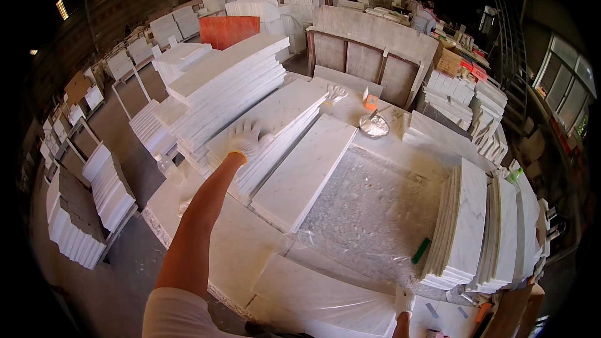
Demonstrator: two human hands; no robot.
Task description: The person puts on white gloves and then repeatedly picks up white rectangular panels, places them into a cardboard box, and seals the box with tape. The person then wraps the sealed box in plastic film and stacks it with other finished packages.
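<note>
My left hand (244, 139), in a white work glove, lies with fingers spread on the top of a stack of white marble slabs (282, 109). Right of that stack a single long slab (307, 172) lies on the bench. Low in the picture my right hand (404, 302), gloved too, is at the right end of a pale slab (325, 294) close to my body; its fingers blend into the white and cannot be made out. A white glove (335, 94) rests at the far end of the stack. Beyond the long slab sits a bowl of white paste (374, 125).
An orange box (372, 102) stands behind the bowl. A green block (421, 250) lies on the dusty bench top (382, 200). Upright slabs (466, 219) line the right side. A taller slab pile (231, 81) rises at left, near a clear bottle (165, 165). A person (424, 19) is far back.
</note>
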